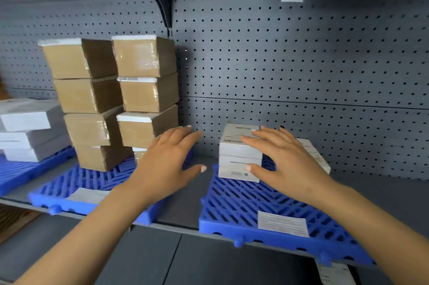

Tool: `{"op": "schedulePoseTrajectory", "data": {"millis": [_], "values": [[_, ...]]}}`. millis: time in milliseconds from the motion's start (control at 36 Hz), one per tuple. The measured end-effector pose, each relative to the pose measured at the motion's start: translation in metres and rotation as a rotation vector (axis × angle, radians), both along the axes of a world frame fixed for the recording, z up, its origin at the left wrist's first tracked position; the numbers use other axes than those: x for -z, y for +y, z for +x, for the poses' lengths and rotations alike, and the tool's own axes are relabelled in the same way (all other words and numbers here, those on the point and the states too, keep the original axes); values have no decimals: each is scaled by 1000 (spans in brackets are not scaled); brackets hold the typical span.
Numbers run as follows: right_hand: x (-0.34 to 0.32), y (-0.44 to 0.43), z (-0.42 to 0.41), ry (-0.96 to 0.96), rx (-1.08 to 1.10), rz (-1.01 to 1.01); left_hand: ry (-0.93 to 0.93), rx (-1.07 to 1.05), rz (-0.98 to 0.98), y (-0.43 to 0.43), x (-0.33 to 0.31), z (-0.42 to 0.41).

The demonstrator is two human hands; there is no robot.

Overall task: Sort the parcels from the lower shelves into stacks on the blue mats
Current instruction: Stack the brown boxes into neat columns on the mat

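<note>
- While a small stack of white boxes is being kept at the back left of the right mat, it is being touched by the right hand. The fingers are being held straight and spread over the top, the thumb is being laid against the front of the lowest box, and nothing is being clasped.
- The left hand is being held flat above the right edge of the middle mat, fingers loose and straight, with nothing in it.
- Another white box is being half hidden behind the right hand on the same right mat.
- Brown cardboard parcels, square-edged and wrapped in glossy clear tape, are being borne in two uneven columns by the middle mat.
- Flat white parcels are being carried in a pile by the left mat.
- The mats, of ribbed blue plastic with slanted slots, are being supported by a smooth grey shelf, which is being backed by a grey panel dotted with holes.
- A white paper label is being carried at the front of the right mat.
</note>
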State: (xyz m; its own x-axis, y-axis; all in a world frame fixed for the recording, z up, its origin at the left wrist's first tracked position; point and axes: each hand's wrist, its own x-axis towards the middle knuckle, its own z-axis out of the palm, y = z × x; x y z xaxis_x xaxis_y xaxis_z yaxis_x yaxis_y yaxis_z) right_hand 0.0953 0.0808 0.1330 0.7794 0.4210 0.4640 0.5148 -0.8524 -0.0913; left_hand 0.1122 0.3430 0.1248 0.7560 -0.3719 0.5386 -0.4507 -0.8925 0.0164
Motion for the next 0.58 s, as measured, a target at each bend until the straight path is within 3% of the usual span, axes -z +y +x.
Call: {"op": "schedulePoseTrajectory", "data": {"millis": [583], "values": [[29, 162, 5, 21, 97, 150, -34, 159, 67, 145, -9, 5]]}}
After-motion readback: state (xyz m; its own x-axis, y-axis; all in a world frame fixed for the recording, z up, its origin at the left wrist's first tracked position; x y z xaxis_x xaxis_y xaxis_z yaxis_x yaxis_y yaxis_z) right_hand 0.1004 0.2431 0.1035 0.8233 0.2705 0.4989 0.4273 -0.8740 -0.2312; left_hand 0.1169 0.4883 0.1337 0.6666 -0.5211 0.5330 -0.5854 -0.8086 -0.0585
